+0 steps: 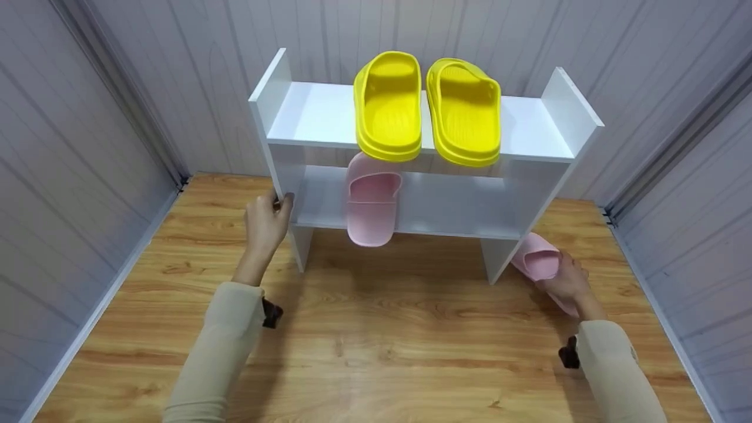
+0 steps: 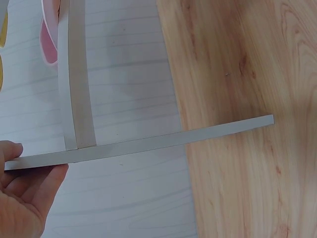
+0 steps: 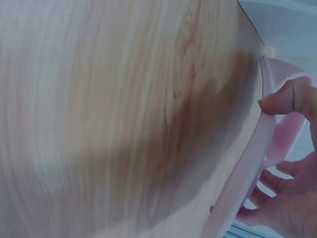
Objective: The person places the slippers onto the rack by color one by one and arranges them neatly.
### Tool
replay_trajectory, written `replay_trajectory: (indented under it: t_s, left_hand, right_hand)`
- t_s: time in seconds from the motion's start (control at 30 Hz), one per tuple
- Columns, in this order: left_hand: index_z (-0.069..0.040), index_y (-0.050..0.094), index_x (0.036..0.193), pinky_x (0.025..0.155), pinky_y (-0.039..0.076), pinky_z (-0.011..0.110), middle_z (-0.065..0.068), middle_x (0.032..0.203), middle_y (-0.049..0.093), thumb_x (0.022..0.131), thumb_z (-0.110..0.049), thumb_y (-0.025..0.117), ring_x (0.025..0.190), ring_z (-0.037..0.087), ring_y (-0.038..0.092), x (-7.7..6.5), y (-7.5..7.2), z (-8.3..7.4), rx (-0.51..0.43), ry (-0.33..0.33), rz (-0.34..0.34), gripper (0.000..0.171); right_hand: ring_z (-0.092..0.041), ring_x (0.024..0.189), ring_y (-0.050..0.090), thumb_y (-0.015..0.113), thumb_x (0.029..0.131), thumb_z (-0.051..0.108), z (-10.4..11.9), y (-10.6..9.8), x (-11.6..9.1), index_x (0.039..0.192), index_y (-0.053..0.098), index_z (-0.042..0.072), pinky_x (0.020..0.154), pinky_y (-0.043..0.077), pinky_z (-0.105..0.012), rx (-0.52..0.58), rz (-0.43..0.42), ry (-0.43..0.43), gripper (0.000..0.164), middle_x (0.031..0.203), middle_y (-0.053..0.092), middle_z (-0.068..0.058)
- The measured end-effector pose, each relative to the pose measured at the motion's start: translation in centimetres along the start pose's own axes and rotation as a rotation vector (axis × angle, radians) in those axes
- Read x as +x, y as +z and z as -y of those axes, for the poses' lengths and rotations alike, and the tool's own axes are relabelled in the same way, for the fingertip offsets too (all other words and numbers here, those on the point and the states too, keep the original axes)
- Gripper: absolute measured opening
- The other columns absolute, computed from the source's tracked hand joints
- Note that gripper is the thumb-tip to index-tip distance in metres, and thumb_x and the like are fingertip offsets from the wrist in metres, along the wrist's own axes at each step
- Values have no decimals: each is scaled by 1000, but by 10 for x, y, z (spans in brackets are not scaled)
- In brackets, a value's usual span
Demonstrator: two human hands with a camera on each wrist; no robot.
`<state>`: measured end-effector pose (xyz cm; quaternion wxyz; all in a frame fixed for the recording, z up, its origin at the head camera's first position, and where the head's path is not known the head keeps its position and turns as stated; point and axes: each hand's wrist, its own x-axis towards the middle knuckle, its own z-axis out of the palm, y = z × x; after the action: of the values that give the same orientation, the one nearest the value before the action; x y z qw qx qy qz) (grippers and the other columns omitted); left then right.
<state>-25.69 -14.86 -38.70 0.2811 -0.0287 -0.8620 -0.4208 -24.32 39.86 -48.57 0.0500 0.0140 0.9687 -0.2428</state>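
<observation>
A white two-tier shoe rack (image 1: 317, 114) stands near the back wall. My left hand (image 1: 267, 220) pinches the front edge of its left side panel (image 2: 148, 145), thumb on one face and fingers on the other. At the rack's right leg, my right hand (image 1: 568, 283) holds a pink slipper (image 3: 242, 181) tilted on its side, low over the floor, thumb on one side of the sole and fingers on the other. The matching pink slipper (image 1: 371, 223) lies on the lower shelf, left of centre, its end jutting past the front edge.
A pair of yellow clogs, the left clog (image 1: 390, 117) and the right clog (image 1: 469, 123), sits on the top shelf, overhanging its front. Pale panelled walls (image 1: 76, 176) enclose the wood-look floor (image 1: 376, 352) at the back and both sides.
</observation>
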Motion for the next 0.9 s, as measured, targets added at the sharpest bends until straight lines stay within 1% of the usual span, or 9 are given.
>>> replay_trajectory:
  t_s: [0.13,0.3,0.4,0.5,0.63,0.73,0.9]
  left_hand:
    - [12,61,93,63,50,42,26,88,61,84,-6,54,78,34,61,0,0,0,0,1,-6,22]
    - [12,61,92,62,50,42,26,88,61,84,-6,54,78,34,61,0,1,0,-4,14,-8,21]
    - [12,61,92,62,50,43,26,88,61,84,-6,54,78,34,61,0,1,0,-1,17,-4,21]
    - [12,61,93,62,50,43,27,89,61,84,-6,54,78,35,61,0,0,0,7,12,-2,21]
    - [12,61,92,63,50,42,26,88,61,84,-7,54,78,34,61,1,1,0,14,-1,-7,22]
    - [12,61,92,64,50,42,26,89,61,84,-6,54,78,33,61,1,1,0,10,-7,-4,22]
    - [12,61,93,64,50,42,26,90,61,84,-6,54,80,33,61,1,0,0,-2,-12,0,21]
  right_hand:
    - [-54,107,26,68,67,19,-2,-6,-2,125,21,-19,88,17,-60,-33,-3,-81,84,117,31,-41]
    - [-54,104,29,70,64,17,-2,-17,-7,126,22,-18,86,23,-60,-36,42,-95,85,114,34,-40]
    - [-54,102,32,70,62,15,-2,-25,-9,124,22,-20,85,27,-59,-46,50,-131,85,111,36,-42]
    - [-52,103,34,70,62,13,-2,-33,-11,123,22,-21,86,28,-57,-40,81,-158,84,112,35,-43]
    - [-50,108,30,70,63,11,-1,-40,-16,127,18,-19,88,25,-58,0,158,-147,87,119,30,-41]
    - [-51,112,26,70,63,9,-1,-43,-21,128,16,-17,89,21,-60,20,200,-145,89,123,27,-40]
    - [-52,112,24,70,60,9,3,-49,-29,129,17,-16,88,22,-62,7,250,-177,90,123,28,-40]
